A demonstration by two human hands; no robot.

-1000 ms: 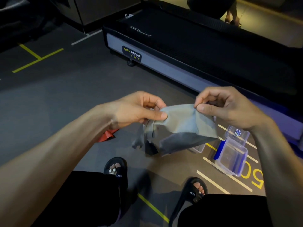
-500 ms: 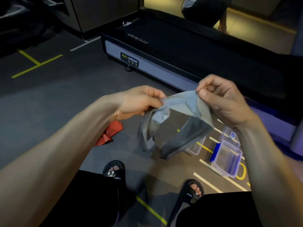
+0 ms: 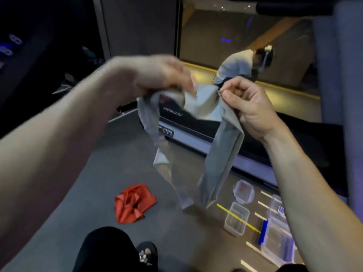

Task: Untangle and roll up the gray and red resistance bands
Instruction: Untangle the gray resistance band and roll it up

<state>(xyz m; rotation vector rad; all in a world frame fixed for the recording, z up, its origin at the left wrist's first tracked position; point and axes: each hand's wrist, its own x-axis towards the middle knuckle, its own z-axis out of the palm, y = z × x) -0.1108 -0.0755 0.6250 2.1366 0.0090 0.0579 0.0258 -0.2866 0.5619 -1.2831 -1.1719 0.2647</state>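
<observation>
The gray resistance band (image 3: pixel 222 154) hangs in the air between my hands, its two long ends dangling down toward the floor. My left hand (image 3: pixel 159 75), blurred by motion, grips the band's upper left part. My right hand (image 3: pixel 247 107) pinches the upper right edge between thumb and fingers. The red resistance band (image 3: pixel 133 203) lies crumpled on the dark floor below, to the left of the gray band's ends, touched by neither hand.
Several clear plastic containers (image 3: pixel 236 218) stand on the floor at the lower right, one with a blue latch (image 3: pixel 263 230). A treadmill (image 3: pixel 196 134) sits behind the band. A mirror (image 3: pixel 245 46) behind it reflects a person. My sandalled foot (image 3: pixel 147 254) is at the bottom.
Both hands have risen with the gray band, which has opened from a bunched fold into two long hanging ends. The view has tilted up, showing the mirror and the whole red band.
</observation>
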